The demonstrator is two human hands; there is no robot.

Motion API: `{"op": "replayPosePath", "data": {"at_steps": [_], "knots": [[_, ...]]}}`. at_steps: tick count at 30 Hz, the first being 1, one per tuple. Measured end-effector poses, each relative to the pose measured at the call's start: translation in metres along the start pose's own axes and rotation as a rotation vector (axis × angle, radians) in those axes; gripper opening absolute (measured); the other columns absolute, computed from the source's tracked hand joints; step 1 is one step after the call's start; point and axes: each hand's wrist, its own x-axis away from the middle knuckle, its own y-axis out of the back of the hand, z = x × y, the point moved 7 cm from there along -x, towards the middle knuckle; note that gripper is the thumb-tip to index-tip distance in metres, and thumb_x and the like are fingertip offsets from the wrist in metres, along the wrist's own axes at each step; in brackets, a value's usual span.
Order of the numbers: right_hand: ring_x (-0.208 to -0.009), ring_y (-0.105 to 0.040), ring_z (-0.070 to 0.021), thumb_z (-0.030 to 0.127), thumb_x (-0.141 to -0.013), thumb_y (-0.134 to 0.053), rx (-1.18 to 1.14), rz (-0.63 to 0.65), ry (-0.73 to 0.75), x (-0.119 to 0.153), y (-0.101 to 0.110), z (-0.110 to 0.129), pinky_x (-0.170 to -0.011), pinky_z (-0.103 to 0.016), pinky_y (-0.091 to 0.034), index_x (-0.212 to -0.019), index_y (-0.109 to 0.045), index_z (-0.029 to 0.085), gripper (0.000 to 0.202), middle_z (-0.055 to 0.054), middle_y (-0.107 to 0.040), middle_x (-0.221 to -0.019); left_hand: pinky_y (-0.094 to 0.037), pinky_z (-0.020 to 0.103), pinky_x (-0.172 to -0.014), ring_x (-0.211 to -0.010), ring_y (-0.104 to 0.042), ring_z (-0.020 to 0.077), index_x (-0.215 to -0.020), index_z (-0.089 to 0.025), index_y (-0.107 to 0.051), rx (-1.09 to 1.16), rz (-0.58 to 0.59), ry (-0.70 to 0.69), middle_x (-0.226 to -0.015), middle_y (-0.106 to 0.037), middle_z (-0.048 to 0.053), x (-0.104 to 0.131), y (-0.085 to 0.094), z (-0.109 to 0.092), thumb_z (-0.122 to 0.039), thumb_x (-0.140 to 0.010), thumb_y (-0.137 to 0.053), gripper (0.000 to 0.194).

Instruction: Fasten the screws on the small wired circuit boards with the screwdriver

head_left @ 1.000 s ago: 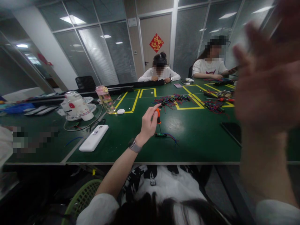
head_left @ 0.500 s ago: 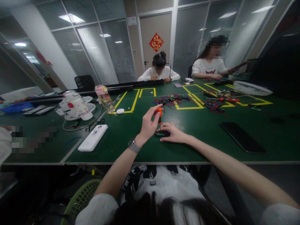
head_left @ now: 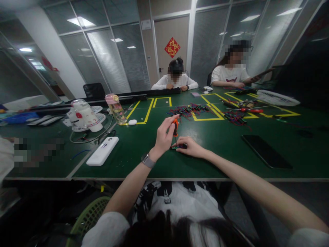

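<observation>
My left hand (head_left: 164,136) is closed on an orange and black screwdriver (head_left: 175,128), held upright with its thin shaft pointing down. The screwdriver's tip meets a small black part with a green circuit board (head_left: 177,147) on the green table (head_left: 205,168). My right hand (head_left: 190,146) grips this part from its right side, fingers and thumb around it. My fingers hide much of the board. A heap of small boards with red and blue wires (head_left: 189,110) lies just beyond my hands.
A white power bank (head_left: 102,151) is to the left, a black phone (head_left: 266,151) to the right. A pink-lidded bottle (head_left: 116,109) stands farther left. Another wired pile (head_left: 234,117) and a red screwdriver (head_left: 253,110) lie at right. Two people sit across the table.
My right fingers have shifted slightly on the part, and its board sits a little differently. The screwdriver stays upright in my left hand, its handle turned slightly.
</observation>
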Motion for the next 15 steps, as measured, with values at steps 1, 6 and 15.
{"op": "replayPosePath", "data": {"at_steps": [1, 6, 15], "knots": [[-0.07, -0.057, -0.0146, 0.026, -0.082, -0.068, 0.001, 0.0, -0.006, 0.0, 0.0002, 0.0003, -0.068, -0.027, -0.046, -0.098, -0.074, 0.016, 0.02, -0.005, -0.064, -0.083, -0.051, 0.032, -0.089, -0.1, -0.063, 0.016, -0.131, -0.022, -0.052, 0.029, 0.01, 0.013, -0.121, -0.06, 0.01, 0.0001, -0.0011, 0.0014, -0.025, -0.1, -0.039, 0.034], [-0.071, -0.058, -0.0153, 0.026, -0.079, -0.07, -0.029, -0.028, -0.031, 0.0, 0.0024, 0.0019, -0.069, -0.028, -0.047, -0.094, -0.074, 0.016, 0.018, -0.004, -0.064, -0.081, -0.051, 0.027, -0.079, -0.089, -0.06, 0.014, -0.122, -0.022, -0.06, -0.069, -0.059, -0.004, -0.1, -0.061, 0.005, -0.0008, 0.0032, 0.0013, -0.026, -0.093, -0.055, 0.03], [-0.07, -0.06, -0.0157, 0.035, -0.077, -0.071, -0.17, -0.114, -0.093, 0.0013, 0.0059, -0.0046, -0.068, -0.029, -0.05, -0.09, -0.072, 0.016, 0.022, -0.003, -0.065, -0.076, -0.048, 0.027, -0.079, -0.09, -0.056, 0.0144, -0.114, -0.023, -0.064, -0.142, -0.064, -0.031, -0.097, -0.056, 0.004, -0.0006, 0.0052, -0.005, -0.029, -0.096, -0.049, 0.024]]}}
